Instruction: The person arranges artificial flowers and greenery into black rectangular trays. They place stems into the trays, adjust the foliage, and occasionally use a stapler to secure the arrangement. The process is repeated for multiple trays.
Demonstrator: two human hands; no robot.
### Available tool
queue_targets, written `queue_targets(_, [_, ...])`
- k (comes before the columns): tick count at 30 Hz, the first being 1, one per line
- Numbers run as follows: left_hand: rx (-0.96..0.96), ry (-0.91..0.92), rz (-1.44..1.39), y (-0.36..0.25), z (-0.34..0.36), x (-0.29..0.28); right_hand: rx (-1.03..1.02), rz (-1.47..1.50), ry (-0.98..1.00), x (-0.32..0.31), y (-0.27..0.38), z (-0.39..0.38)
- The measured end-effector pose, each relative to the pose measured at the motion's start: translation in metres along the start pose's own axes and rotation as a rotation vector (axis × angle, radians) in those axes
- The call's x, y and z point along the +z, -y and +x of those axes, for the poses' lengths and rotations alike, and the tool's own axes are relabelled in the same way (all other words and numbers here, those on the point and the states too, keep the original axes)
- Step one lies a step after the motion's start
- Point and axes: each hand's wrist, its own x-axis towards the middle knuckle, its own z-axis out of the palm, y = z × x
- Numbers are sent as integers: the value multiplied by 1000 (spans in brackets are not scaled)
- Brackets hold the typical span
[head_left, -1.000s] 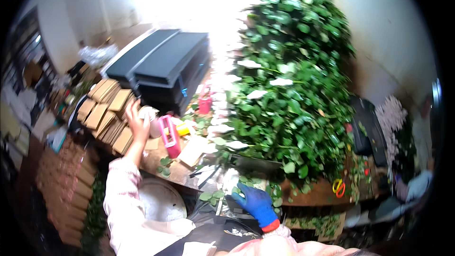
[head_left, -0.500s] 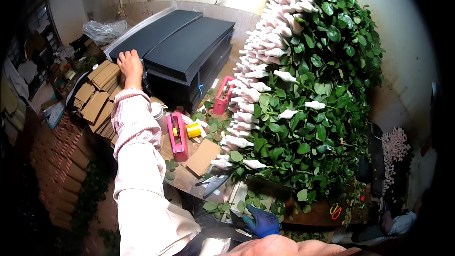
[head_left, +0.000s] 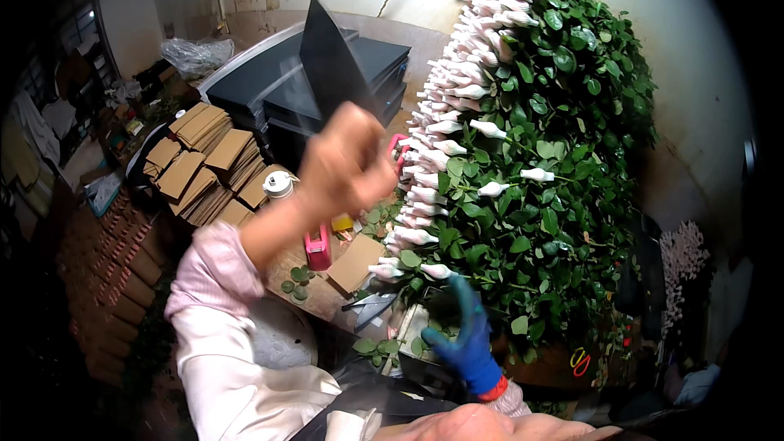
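Note:
My left hand (head_left: 349,165), bare and smeared by motion, is raised over the table. Its fingers are closed on a thin black sheet (head_left: 331,61) that stands tilted upward. Behind it lie the strapped stacks of black sheets (head_left: 245,73). My right hand (head_left: 467,347), in a blue glove, has its thumb and fingers spread and holds nothing. It is near the front edge of a large pile of leafy flower stems (head_left: 547,229). The buds (head_left: 437,271) wear white net sleeves and point left.
Folded brown cardboard pieces (head_left: 196,126) are stacked at left, beside a white-capped container (head_left: 278,184). A pink tape dispenser (head_left: 317,251), a flat cardboard piece (head_left: 356,265) and grey-bladed shears (head_left: 371,310) lie before me. Red-and-yellow scissors (head_left: 580,362) are at lower right.
My left hand has come from the black stack toward the middle, lifting a black sheet. My gloved right hand has moved up and right, its fingers spreading toward the stems.

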Motion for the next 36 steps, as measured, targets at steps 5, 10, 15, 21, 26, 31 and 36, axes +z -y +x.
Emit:
queue_targets(5, [456,40,-343,-136,-56,37,-211,-159,-343,-23,4,46])
queue_targets(10, [531,-198,227,-113,-30,24,-127,-27,-681,-123,-55,-23])
queue_targets(15, [-204,433,11,-56,-52,-35,-16,26,-983,-234,-46,-70])
queue_targets(21, [-1108,558,-866,-90,-57,-14,-22,-229,-624,-284,16,-38])
queue_targets(26, [-1390,1269,-1555,-145,-96,25,-107,-451,37,-267,73,-3])
queue_targets(31, [-1616,1173,-2095,-139,-180,62,-208,-698,526,-215,43,21])
queue_targets(36, [-2189,981,-1999,-112,-246,85,-110,-599,735,-105,-61,17])
